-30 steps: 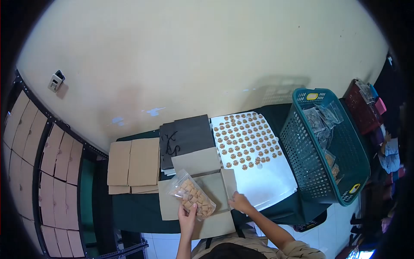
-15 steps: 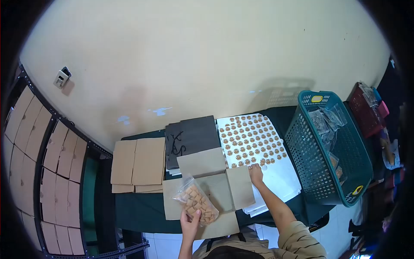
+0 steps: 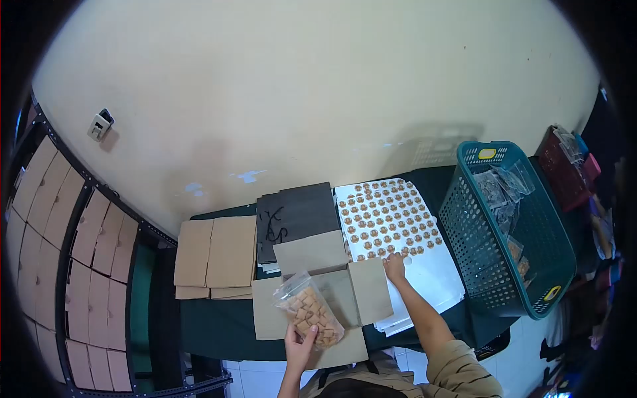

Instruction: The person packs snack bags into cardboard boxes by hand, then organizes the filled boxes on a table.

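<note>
My left hand [image 3: 302, 345] grips a clear zip bag [image 3: 310, 310] of small brown pillow-shaped snack pieces by its lower part. The bag is tilted over an open cardboard box [image 3: 370, 292] whose flaps are spread out. To the right lies a white sheet of round brown stickers [image 3: 381, 215] in rows. At its lowest row of stickers, my right hand [image 3: 395, 267] has its fingertips pinched together on a sticker, whose outline is partly hidden by the fingers. A bare round spot shows beside them.
Folded cardboard boxes [image 3: 215, 252] lie on the left of the dark green tablecloth [image 3: 219, 331]. Behind the open box is a black board [image 3: 298, 212]. A green basket [image 3: 478, 239] with bagged goods stands at right. Shelves of cartons [image 3: 99, 292] line the left.
The bag in my left hand has shifted slightly right and down and tilts a little differently. My right hand stays at the sticker sheet. The camera view has shifted slightly.
</note>
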A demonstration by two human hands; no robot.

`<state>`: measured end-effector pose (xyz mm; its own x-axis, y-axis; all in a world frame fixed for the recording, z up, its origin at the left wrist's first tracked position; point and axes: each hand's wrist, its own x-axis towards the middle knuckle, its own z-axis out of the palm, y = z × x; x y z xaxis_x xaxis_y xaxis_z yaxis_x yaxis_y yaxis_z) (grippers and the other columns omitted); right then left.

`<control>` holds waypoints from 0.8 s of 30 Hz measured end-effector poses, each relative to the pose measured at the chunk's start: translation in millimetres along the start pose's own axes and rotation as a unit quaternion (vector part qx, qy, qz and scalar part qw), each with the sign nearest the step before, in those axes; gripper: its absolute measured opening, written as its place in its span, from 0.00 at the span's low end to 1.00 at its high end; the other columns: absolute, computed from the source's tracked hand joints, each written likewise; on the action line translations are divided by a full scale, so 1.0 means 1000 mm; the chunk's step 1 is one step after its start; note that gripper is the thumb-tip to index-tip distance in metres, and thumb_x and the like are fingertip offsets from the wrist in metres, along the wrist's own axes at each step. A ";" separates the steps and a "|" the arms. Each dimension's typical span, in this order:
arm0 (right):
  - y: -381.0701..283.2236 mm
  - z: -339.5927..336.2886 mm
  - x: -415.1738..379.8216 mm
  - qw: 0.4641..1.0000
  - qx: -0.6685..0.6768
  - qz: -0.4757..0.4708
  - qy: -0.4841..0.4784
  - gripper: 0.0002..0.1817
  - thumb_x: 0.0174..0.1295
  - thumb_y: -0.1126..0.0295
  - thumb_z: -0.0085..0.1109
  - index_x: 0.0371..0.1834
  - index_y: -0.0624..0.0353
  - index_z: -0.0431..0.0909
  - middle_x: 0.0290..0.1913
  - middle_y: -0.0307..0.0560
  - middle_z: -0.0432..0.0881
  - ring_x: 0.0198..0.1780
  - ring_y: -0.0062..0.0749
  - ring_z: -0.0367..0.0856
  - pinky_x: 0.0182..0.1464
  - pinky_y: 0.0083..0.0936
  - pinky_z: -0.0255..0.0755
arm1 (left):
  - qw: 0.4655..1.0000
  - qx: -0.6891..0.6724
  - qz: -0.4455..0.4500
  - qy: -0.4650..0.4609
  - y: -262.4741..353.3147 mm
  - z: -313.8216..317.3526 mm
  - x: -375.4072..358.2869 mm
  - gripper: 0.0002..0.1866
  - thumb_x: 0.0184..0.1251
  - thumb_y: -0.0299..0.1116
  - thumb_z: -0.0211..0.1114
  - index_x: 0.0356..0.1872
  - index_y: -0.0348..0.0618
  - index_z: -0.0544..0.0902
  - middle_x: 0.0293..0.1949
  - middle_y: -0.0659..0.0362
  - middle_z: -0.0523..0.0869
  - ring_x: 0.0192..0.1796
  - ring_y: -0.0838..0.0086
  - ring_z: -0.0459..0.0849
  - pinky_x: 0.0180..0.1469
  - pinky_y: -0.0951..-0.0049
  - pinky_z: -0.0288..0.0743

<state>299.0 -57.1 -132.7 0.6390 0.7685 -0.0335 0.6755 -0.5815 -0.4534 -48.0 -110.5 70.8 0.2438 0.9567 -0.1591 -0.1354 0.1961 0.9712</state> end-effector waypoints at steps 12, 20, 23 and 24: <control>0.009 0.007 0.007 0.997 0.076 -0.022 0.007 0.11 0.46 0.70 0.63 0.27 0.63 0.71 0.31 0.54 0.72 0.41 0.47 0.72 0.45 0.37 0.67 | 0.999 0.024 -0.026 -0.010 0.001 0.003 -0.002 0.19 0.59 0.27 0.61 0.51 0.34 0.68 0.46 0.55 0.78 0.47 0.75 0.77 0.50 0.75 0.71; 0.009 0.026 0.003 0.977 0.162 0.033 0.137 0.10 0.42 0.71 0.62 0.25 0.65 0.74 0.27 0.54 0.76 0.33 0.44 0.76 0.38 0.36 0.69 | 1.000 0.017 -0.007 -0.003 0.002 0.004 0.003 0.19 0.59 0.27 0.62 0.51 0.34 0.69 0.46 0.55 0.78 0.47 0.75 0.77 0.49 0.76 0.71; 0.008 0.019 0.005 0.975 0.185 0.065 0.108 0.08 0.40 0.71 0.62 0.21 0.64 0.75 0.26 0.55 0.77 0.32 0.45 0.76 0.37 0.37 0.70 | 0.997 0.063 -0.035 -0.003 -0.003 -0.003 0.003 0.19 0.59 0.27 0.62 0.50 0.34 0.69 0.46 0.55 0.78 0.47 0.76 0.77 0.49 0.77 0.71; 0.006 0.016 0.006 0.974 0.192 0.073 0.091 0.07 0.40 0.71 0.60 0.19 0.62 0.75 0.27 0.55 0.76 0.34 0.46 0.76 0.38 0.38 0.70 | 0.997 0.063 -0.035 -0.002 -0.004 -0.002 0.003 0.19 0.59 0.27 0.62 0.50 0.34 0.69 0.46 0.55 0.78 0.47 0.76 0.77 0.49 0.77 0.71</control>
<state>301.3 -51.9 -150.2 0.7968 0.6040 0.0202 0.4072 -0.5119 -0.7564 -49.0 -108.3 65.8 0.2526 0.9404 -0.2277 0.0047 0.2341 0.9722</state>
